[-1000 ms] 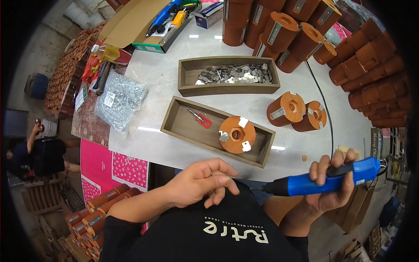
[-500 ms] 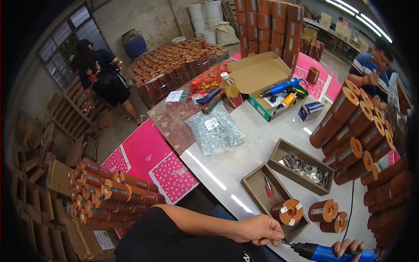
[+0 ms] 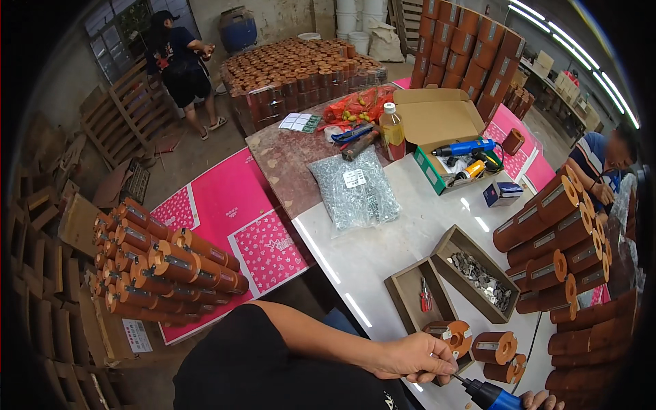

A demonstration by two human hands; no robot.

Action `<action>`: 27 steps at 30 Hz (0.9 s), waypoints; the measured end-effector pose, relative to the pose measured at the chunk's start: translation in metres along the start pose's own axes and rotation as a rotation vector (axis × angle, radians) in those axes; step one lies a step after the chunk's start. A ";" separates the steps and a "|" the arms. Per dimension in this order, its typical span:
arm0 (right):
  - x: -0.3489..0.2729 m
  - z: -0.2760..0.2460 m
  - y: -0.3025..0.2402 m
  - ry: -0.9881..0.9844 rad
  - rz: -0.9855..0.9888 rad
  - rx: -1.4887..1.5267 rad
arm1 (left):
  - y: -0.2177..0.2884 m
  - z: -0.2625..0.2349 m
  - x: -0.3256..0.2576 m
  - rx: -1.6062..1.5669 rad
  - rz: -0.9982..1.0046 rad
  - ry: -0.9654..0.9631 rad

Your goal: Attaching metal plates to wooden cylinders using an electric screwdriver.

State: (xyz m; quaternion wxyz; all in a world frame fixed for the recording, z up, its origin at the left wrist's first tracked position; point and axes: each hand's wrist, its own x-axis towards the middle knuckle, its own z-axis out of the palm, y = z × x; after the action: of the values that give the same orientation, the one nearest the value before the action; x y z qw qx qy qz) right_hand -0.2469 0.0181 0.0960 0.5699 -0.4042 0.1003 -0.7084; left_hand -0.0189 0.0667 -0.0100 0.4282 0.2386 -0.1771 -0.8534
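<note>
A person looks down over a white table (image 3: 383,253) in a cluttered workshop. At the bottom edge, the left hand (image 3: 413,357) pinches the bit at the nose of a blue electric screwdriver (image 3: 493,395), fingers closed around its tip. Only the fingertips of the right hand (image 3: 540,400) show at the frame's lower rim, beside the tool's body; whether they grip it cannot be told. Just beyond the left hand, an orange spool (image 3: 449,335) with a metal plate on its face lies at the near end of a shallow wooden tray (image 3: 406,290), which also holds a small red screwdriver (image 3: 426,298). A second wooden tray (image 3: 471,246) beside it carries small metal plates. Two more orange spools (image 3: 493,347) sit on the table to the right, and stacks of them rise along the table's right edge. Farther off lie a clear bag of screws (image 3: 355,191), an oil bottle (image 3: 391,132) and an open cardboard box (image 3: 437,123) holding another blue power tool. The step in hand looks like seating a bit or a screw on the driver's tip. The next move would probably call for bringing the tip down square onto the plate of the spool in the tray while the free hand steadies that spool. Other people stand at the far left and the right edge.
</note>
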 end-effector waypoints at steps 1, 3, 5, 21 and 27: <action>0.000 0.002 0.001 -0.002 -0.001 0.005 | 0.002 0.002 -0.001 0.006 0.008 -0.014; 0.000 0.004 0.003 -0.006 -0.017 -0.007 | 0.003 0.004 -0.002 0.008 0.028 -0.023; 0.000 0.007 0.004 -0.012 -0.046 -0.041 | 0.004 0.004 0.001 0.001 0.051 -0.013; -0.002 0.006 0.002 0.018 -0.069 -0.005 | -0.002 0.003 0.004 -0.026 0.065 0.000; -0.002 0.004 0.000 0.041 -0.059 0.010 | -0.001 0.005 0.006 -0.035 0.035 0.025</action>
State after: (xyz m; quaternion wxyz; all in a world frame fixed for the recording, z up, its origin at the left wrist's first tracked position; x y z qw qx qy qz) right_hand -0.2437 0.0212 0.0973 0.5484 -0.3897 0.0965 -0.7335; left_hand -0.0255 0.0624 -0.0082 0.4493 0.2388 -0.1608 -0.8457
